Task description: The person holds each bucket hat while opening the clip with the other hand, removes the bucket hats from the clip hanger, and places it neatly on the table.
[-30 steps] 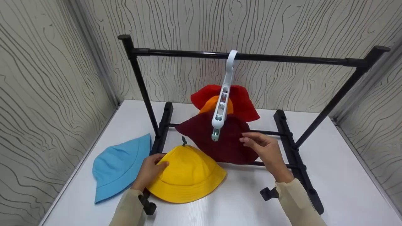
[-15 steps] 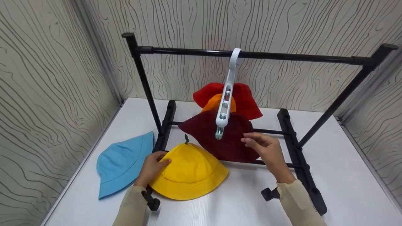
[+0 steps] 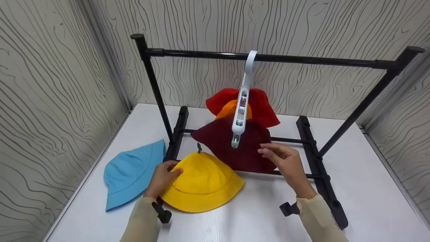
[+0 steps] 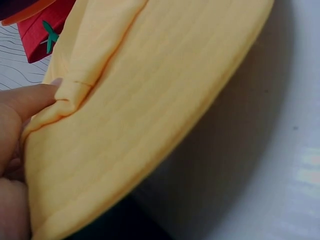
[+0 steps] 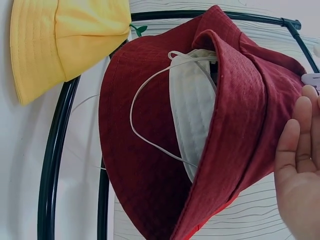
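My left hand grips the left side of a yellow bucket hat, which has a small green sprout on top; the left wrist view shows thumb and fabric pinched close up. Beside the maroon bucket hat is my right hand, its fingers extended and holding nothing; whether they touch the cloth I cannot tell. The maroon hat hangs from a white clip hanger. In the right wrist view a white face mask with thin loops shows inside the maroon hat's brim.
The hanger hooks over the top bar of a black rack. Behind the maroon hat are an orange hat and a red hat. A light blue bucket hat lies at the left on the white table.
The head view has shifted slightly. Both hands and the hats keep about the same places relative to one another.
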`<state>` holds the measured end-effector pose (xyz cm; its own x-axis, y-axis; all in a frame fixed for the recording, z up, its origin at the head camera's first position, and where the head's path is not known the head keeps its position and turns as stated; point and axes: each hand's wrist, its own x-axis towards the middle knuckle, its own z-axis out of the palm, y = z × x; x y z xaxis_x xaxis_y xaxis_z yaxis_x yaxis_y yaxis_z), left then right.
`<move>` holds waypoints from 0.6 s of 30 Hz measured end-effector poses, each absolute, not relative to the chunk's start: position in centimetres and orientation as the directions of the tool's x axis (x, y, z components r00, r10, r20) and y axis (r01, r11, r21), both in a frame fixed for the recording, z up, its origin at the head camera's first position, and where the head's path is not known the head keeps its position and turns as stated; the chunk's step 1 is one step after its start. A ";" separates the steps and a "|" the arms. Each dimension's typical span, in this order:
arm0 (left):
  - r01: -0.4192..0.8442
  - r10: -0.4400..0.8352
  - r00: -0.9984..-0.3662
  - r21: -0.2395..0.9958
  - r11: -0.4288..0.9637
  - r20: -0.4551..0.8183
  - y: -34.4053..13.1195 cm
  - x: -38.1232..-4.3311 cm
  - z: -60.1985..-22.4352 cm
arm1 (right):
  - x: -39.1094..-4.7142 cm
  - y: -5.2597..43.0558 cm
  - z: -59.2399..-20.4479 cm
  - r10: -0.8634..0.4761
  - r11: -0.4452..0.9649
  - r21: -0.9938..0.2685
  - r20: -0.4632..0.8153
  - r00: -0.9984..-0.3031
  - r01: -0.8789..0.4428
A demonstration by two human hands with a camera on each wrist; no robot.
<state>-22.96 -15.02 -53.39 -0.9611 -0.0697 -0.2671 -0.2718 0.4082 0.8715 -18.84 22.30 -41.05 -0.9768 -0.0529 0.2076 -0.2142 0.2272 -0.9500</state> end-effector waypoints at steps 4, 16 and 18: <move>-0.273 -0.081 -0.961 0.868 0.415 -0.264 -15.0 -22.9 -53.4 | -18.7 22.3 -41.0 -0.051 0.235 -0.943 0.231 -0.972 -0.236; -0.251 -0.063 -0.966 0.858 0.449 -0.249 -14.9 -23.0 -53.2 | -18.5 22.5 -40.6 -0.025 0.292 -0.905 0.315 -0.949 -0.308; -0.246 -0.060 -0.967 0.853 0.460 -0.246 -14.8 -23.1 -53.0 | -18.6 22.6 -40.5 -0.011 0.294 -0.900 0.335 -0.942 -0.323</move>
